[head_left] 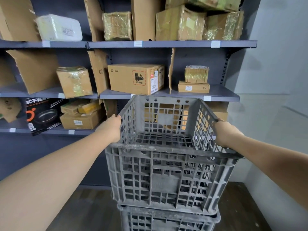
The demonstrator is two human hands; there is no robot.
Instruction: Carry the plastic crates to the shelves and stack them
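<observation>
Even, soft indoor light; wide-angle edge distortion.

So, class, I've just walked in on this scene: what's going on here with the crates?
A person is holding the top grey crate by its two side walls, the left hand on one side and the right hand on the other. It sits on a second crate below, in front of the shelves, which hold cardboard boxes. The top crate is empty. Whether it is fully seated on the lower one cannot be told.

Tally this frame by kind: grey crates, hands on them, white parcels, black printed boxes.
Grey crates: 2 (top crate, lower crate)
Hands: 2 (left hand, right hand, both gripping the top crate)
White parcel: 1
Black printed box: 1
Total: 6
</observation>
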